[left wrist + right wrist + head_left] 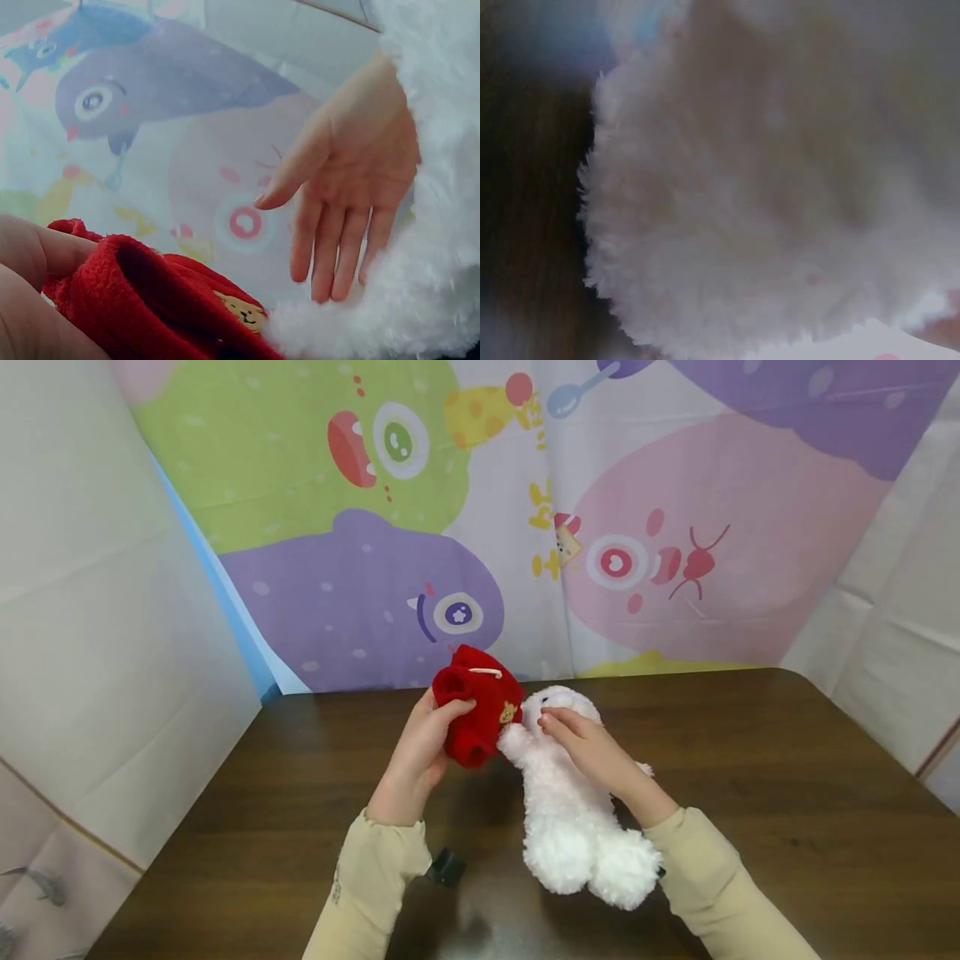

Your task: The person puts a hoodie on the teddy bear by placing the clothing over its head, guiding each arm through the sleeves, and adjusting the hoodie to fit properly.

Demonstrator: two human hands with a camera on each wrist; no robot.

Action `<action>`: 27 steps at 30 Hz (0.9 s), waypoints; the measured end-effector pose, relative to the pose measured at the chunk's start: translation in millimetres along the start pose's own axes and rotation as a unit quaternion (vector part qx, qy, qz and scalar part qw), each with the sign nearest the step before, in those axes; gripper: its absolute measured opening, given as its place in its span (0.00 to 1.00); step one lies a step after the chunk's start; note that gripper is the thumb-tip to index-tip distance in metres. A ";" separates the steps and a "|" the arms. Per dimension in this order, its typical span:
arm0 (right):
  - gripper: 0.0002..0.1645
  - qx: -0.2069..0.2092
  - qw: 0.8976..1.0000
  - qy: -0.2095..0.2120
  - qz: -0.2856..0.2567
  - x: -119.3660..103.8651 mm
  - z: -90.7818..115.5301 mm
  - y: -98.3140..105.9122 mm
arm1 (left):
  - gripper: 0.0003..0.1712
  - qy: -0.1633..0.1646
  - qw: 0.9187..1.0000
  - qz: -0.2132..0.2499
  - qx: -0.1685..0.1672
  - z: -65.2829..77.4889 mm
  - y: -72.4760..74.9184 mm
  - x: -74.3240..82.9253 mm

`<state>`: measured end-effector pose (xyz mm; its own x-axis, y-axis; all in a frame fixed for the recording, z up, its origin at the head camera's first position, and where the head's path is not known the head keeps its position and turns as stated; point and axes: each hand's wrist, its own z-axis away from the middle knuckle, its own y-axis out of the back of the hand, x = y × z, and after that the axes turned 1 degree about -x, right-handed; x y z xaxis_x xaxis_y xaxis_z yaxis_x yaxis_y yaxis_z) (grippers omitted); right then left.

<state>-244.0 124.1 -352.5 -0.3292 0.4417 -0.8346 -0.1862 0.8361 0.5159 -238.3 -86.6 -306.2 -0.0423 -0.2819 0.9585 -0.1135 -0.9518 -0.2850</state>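
My left hand (420, 747) grips a small red doll's top (483, 714) with a white cord and a bear patch, its thumb over the cloth. In the left wrist view the red top (165, 300) shows a dark opening. Right beside it, a white plush toy (562, 802) has one arm touching or nearly touching the red cloth. Across the toy's head and upper body lies my right hand (592, 756). The left wrist view shows that right hand (356, 172) with straight fingers and nothing in its palm. White fur (742, 210) fills most of the right wrist view, blurred.
A dark wooden table (787, 777) lies under both hands. Behind it hangs a cloth printed with cartoon monsters (352, 593), and pale panels (112, 610) stand at the sides. By the left sleeve is a small black object (447, 867).
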 end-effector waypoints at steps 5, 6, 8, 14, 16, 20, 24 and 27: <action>0.39 -0.045 0.992 -0.010 -0.114 -2.2 1.2 -0.2 | 0.24 -0.018 0.999 -0.027 -0.015 11.9 -9.0 13.1; 0.40 -0.055 0.989 -0.003 -0.137 -2.6 1.4 -0.5 | 0.24 -0.020 0.999 -0.030 -0.018 14.4 -10.9 15.0; 0.40 -0.068 0.982 0.013 -0.174 -3.5 2.5 -1.0 | 0.23 -0.026 0.999 -0.032 -0.025 19.5 -14.5 17.5; 0.36 -0.058 0.973 0.034 -0.222 -3.2 3.3 -1.4 | 0.22 -0.036 0.997 -0.039 -0.049 28.1 -22.7 16.3; 0.33 -0.046 0.965 0.032 -0.255 -3.6 2.8 -0.8 | 0.21 -0.033 0.997 -0.042 -0.061 29.5 -24.4 15.7; 0.22 -0.033 0.940 0.011 -0.340 -6.7 3.5 2.0 | 0.20 -0.024 0.996 -0.028 -0.080 30.2 -25.8 15.5; 0.14 -0.038 0.917 -0.018 -0.398 -13.0 5.8 5.6 | 0.18 -0.018 0.997 0.000 -0.081 27.7 -24.8 15.0; 0.15 -0.023 0.906 -0.039 -0.420 -17.9 7.6 9.0 | 0.16 -0.019 0.997 0.019 -0.077 24.4 -23.5 13.9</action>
<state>-232.7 126.2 -334.3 0.0118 -0.3214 -0.9469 -0.3800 0.8745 -0.3015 -212.0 -71.1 -286.0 -0.0130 -0.3244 0.9458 -0.2642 -0.9112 -0.3161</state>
